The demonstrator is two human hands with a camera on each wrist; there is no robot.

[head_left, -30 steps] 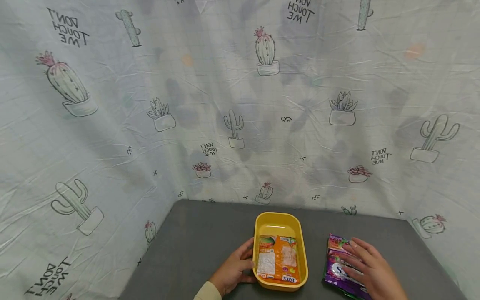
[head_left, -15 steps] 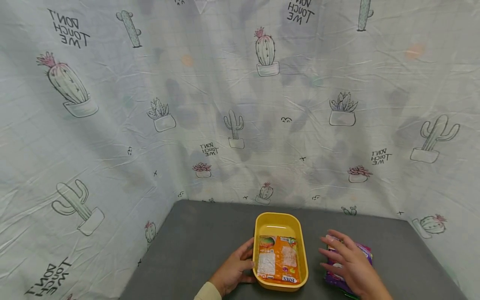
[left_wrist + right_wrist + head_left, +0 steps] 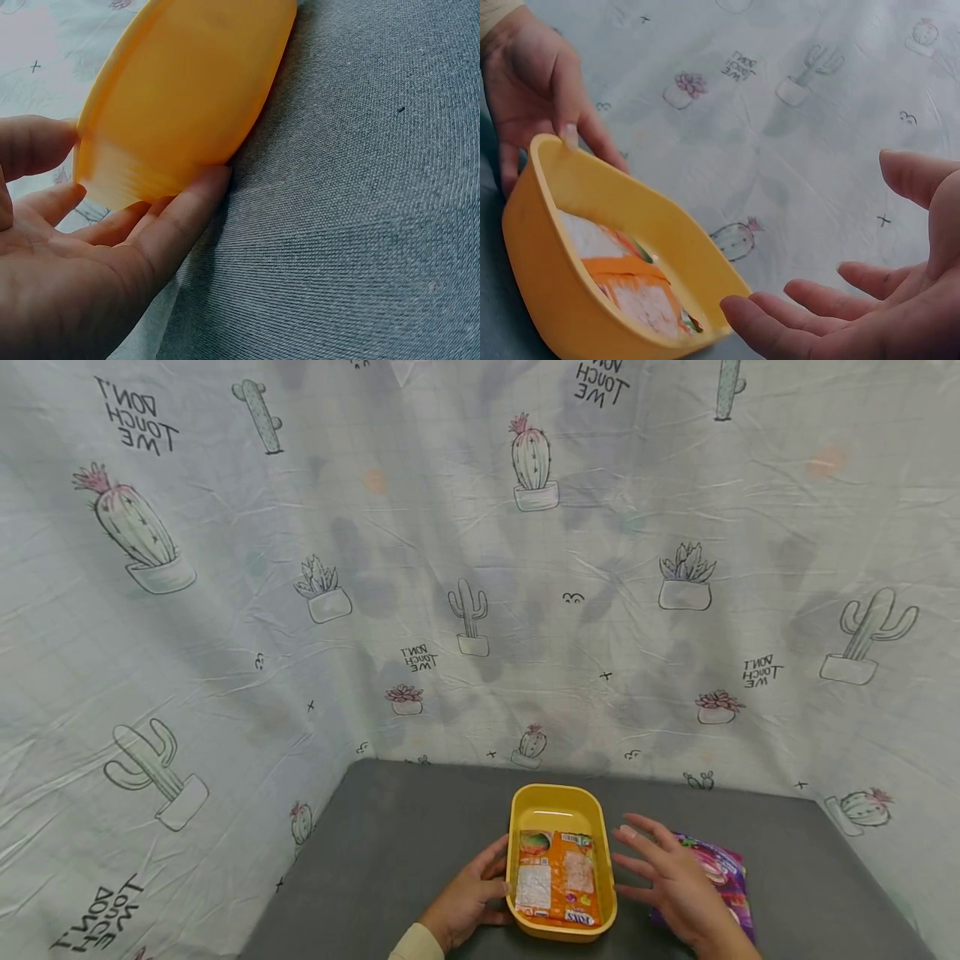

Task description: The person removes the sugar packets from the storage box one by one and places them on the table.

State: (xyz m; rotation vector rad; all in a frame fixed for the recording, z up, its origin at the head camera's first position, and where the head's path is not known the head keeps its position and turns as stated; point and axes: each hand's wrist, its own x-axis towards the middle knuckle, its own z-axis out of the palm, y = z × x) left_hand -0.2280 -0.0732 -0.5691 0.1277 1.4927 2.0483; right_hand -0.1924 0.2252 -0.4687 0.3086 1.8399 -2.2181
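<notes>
A yellow plastic tub (image 3: 561,797) stands on the grey table with an orange packet (image 3: 555,877) lying flat inside. My left hand (image 3: 472,893) holds the tub's left side, thumb at the rim and the other fingers along the outer wall, as the left wrist view also shows against the tub (image 3: 187,82). Close by the tub's right rim is my right hand (image 3: 667,881), fingers spread and holding nothing. Its palm side shows in the right wrist view, where the right hand (image 3: 855,307) overlaps the tub's near end. Behind it lies a purple packet (image 3: 723,868), partly hidden.
Grey cloth covers the table (image 3: 390,827). A pale curtain (image 3: 420,527) printed with cacti rises behind it and along both sides.
My right hand has moved left from over the purple packet to beside the tub, uncovering the packet's right part. The left hand and the tub stay in place.
</notes>
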